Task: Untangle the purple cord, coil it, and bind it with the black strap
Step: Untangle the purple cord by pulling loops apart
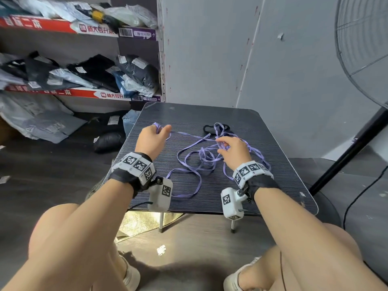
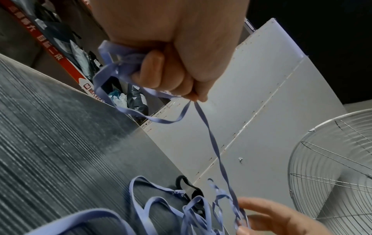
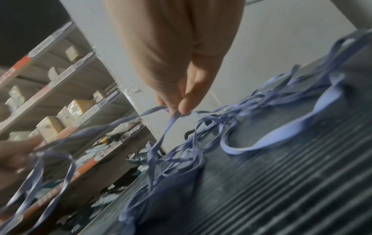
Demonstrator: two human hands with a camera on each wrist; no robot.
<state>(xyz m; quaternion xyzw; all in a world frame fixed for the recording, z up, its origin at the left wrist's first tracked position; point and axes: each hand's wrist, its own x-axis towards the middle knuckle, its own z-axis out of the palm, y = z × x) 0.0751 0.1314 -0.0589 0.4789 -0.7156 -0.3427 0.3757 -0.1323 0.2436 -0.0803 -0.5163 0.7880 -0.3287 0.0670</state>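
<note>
A flat purple cord (image 1: 190, 166) lies in tangled loops over the dark ribbed table (image 1: 279, 192). My left hand (image 1: 154, 135) is raised at the table's far left, its curled fingers (image 2: 161, 74) gripping a few short loops of the purple cord (image 2: 112, 74). One strand runs taut from there to my right hand (image 1: 232, 148), which pinches the purple cord (image 3: 171, 120) between thumb and fingertips (image 3: 186, 103) above the tangle. The black strap (image 1: 210, 128) lies at the table's far edge, partly under cord loops; it also shows in the left wrist view as a black strap (image 2: 182, 181).
Shelves (image 1: 63, 93) stuffed with bagged parcels stand at the left, with more bags on the floor. A wire fan guard (image 1: 365, 49) on a black pole (image 1: 344, 156) stands at the right. A grey wall panel rises behind the table.
</note>
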